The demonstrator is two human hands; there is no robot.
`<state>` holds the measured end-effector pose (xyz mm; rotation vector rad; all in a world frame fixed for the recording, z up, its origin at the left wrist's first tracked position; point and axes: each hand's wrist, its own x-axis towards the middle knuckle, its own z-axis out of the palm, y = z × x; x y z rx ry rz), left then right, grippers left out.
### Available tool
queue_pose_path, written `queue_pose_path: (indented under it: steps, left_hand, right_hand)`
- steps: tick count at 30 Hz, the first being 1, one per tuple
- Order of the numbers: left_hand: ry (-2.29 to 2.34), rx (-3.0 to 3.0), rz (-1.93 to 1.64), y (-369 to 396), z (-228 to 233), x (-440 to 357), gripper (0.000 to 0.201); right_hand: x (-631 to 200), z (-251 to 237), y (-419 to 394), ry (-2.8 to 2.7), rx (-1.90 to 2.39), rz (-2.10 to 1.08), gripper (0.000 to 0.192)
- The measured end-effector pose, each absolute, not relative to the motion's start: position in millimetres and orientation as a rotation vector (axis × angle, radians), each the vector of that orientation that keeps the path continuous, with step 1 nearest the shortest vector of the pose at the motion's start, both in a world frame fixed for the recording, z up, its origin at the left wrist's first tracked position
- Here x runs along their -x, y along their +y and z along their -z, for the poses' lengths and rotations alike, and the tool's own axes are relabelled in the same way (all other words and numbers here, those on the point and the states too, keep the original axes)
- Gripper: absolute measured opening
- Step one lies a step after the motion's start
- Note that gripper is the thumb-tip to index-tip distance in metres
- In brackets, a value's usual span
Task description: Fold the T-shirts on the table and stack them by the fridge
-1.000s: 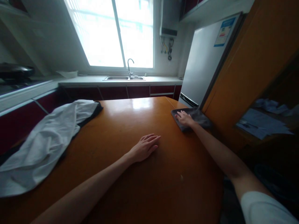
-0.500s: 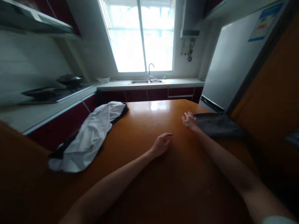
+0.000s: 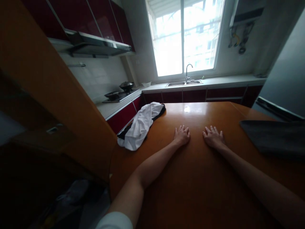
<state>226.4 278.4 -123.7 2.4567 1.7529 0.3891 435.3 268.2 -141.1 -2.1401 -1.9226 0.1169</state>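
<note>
My left hand (image 3: 182, 135) lies flat on the orange wooden table (image 3: 190, 190), palm down, fingers slightly apart, holding nothing. My right hand (image 3: 213, 137) rests flat beside it, a short gap between them, also empty. A dark grey cloth (image 3: 274, 138) lies spread on the table well to the right of my right hand, not touched. A white garment with black trim (image 3: 140, 125) is heaped at the table's left edge, left of my left hand.
Behind the table runs a counter with a steel sink and tap (image 3: 187, 79) under a bright window. A stove with pans (image 3: 119, 92) stands at left under a range hood. A grey fridge (image 3: 286, 86) is at right. An orange panel (image 3: 59, 105) rises at left.
My right hand left the dark grey cloth and came to rest flat next to my left hand. The view swung to the left, bringing the stove and hood into sight.
</note>
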Motion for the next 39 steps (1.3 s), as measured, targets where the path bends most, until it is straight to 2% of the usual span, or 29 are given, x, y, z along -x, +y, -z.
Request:
queue_pose_path:
  steps: [30, 39]
  left_hand:
    - [1.704, -2.465, -0.379, 276, 123, -227, 0.047]
    - [1.671, -2.400, -0.494, 280, 122, -226, 0.035]
  right_hand:
    - [-447, 147, 273, -1.944, 2.110, -0.124, 0.063]
    - [-448, 145, 272, -1.956, 2.104, -0.137, 0.062]
